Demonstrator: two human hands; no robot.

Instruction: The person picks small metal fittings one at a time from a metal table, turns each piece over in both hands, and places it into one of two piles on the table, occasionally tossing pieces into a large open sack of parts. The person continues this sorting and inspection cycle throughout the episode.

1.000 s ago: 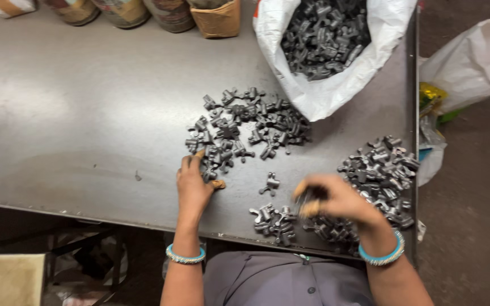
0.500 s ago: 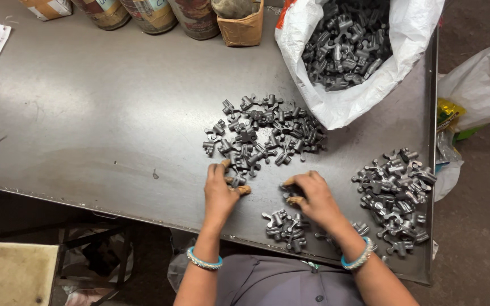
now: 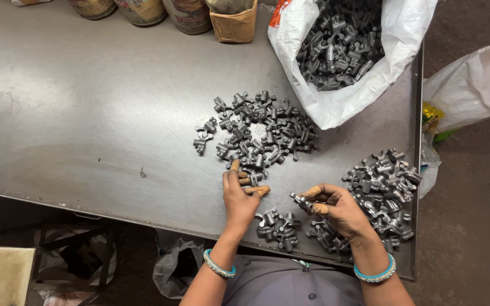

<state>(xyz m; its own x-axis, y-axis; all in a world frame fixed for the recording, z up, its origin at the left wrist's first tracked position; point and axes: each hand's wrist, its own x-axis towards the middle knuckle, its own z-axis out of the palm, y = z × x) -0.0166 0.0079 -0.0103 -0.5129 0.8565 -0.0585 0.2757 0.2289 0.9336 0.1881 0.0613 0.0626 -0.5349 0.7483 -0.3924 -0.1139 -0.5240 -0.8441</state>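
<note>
Now I see my right hand [image 3: 338,209] pinching a dark metal part [image 3: 300,200] in its grip; at ten o'clock, my left hand [image 3: 238,195] rests spread-fingered on the central pile [image 3: 262,133] on the tabletop [image 3: 86,113].

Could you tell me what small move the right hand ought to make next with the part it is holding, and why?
Probably the right hand should carry its dark metal part to the pile at the right or the small heap near the table edge and let go. The part is pinched clear of the table, while the left hand already touches the middle pile.
</note>
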